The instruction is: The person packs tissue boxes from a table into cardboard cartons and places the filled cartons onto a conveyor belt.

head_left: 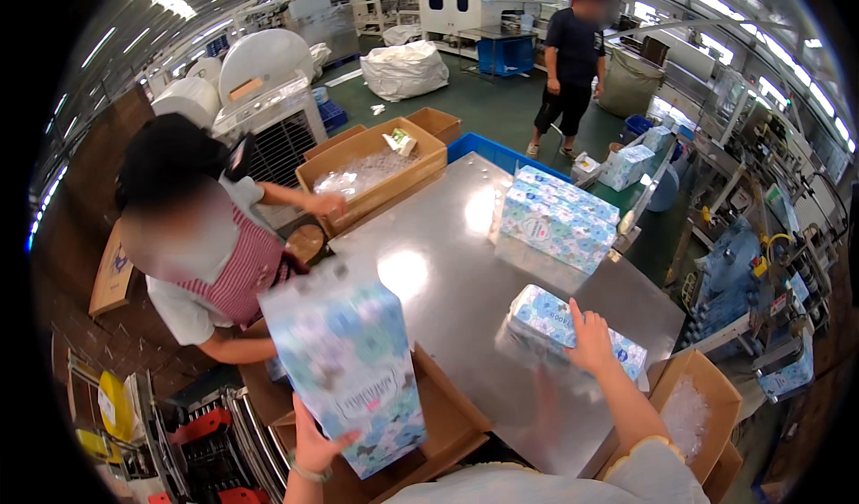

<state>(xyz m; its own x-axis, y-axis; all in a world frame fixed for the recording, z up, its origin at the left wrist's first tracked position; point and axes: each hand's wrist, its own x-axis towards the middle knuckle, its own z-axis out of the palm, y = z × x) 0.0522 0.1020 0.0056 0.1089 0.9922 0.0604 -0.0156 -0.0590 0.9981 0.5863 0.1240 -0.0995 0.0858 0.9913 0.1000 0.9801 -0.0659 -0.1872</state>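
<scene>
My left hand point(318, 446) grips the lower end of a large blue floral tissue pack point(353, 370), held tilted above an open cardboard box at the table's near left. The pack's upper end is blurred. On the metal table, a smaller floral tissue pack point(541, 311) lies flat under my right hand point(591, 338). Its index finger reaches across the top toward the far edge, with the thumb on the near side. Farther back on the table, more large floral packs point(559, 217) sit side by side.
The shiny metal table point(438, 298) spans the middle. A co-worker in a striped apron point(237, 253) stands at its left, arm over a cardboard box point(429, 150) of clear plastic. Another box point(716, 405) is at my right; the open box point(447, 414) lies near left. A person point(573, 65) stands beyond.
</scene>
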